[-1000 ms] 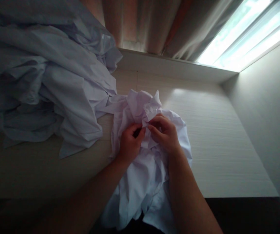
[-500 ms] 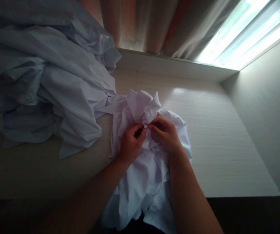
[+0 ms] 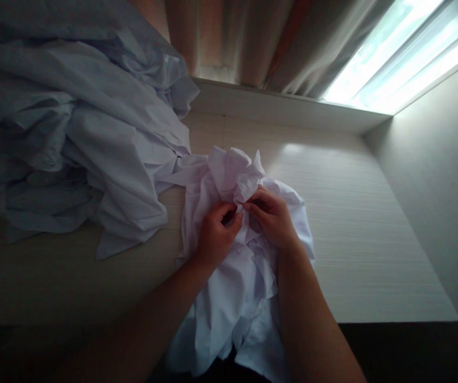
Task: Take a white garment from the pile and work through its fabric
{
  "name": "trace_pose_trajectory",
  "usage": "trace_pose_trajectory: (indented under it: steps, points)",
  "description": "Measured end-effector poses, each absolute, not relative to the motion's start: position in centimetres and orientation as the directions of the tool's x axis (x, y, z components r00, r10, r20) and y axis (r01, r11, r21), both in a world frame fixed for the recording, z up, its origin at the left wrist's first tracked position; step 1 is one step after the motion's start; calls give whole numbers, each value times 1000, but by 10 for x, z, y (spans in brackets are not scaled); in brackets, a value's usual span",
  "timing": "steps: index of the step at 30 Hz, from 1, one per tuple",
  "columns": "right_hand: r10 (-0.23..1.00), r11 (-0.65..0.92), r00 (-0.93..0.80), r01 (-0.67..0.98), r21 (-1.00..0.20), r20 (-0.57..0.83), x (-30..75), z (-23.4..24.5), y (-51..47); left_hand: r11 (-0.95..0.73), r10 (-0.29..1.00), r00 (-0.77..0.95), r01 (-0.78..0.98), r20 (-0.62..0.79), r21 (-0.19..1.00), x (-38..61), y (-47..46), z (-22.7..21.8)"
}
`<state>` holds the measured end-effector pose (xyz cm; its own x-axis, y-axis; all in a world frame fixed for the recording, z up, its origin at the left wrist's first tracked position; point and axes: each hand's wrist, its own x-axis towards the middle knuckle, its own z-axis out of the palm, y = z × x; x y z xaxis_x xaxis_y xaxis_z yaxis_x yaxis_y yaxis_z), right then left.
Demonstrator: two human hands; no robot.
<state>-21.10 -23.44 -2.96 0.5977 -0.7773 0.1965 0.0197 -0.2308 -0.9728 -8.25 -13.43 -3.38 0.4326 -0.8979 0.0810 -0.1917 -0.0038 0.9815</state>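
Observation:
A crumpled white garment [image 3: 232, 298] lies on the pale wooden table [image 3: 356, 250] in front of me and hangs over the near edge. My left hand [image 3: 215, 234] and my right hand [image 3: 272, 218] rest on top of it, fingertips almost touching. Both hands pinch a small fold of the white cloth between thumb and fingers near the middle of the bunch. The rest of the garment is bunched up above my fingers.
A large heap of pale bluish-white cloth [image 3: 73, 127] covers the left half of the table. Curtains [image 3: 252, 42] hang behind the table's raised back ledge. A bright window [image 3: 404, 58] is at the upper right, and a plain wall [image 3: 444, 181] stands to the right.
Both hands stay in the same place on the white garment. The fingers shift slightly, with the two pinches drawn a little closer together.

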Motion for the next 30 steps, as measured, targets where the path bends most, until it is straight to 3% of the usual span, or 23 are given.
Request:
trace_pose_trajectory:
  steps: [30]
  points:
    - [-779,-232,598,5,-973,189,-211,-31,-234,6,-896,432,-223,105,975,-82,-135,-34]
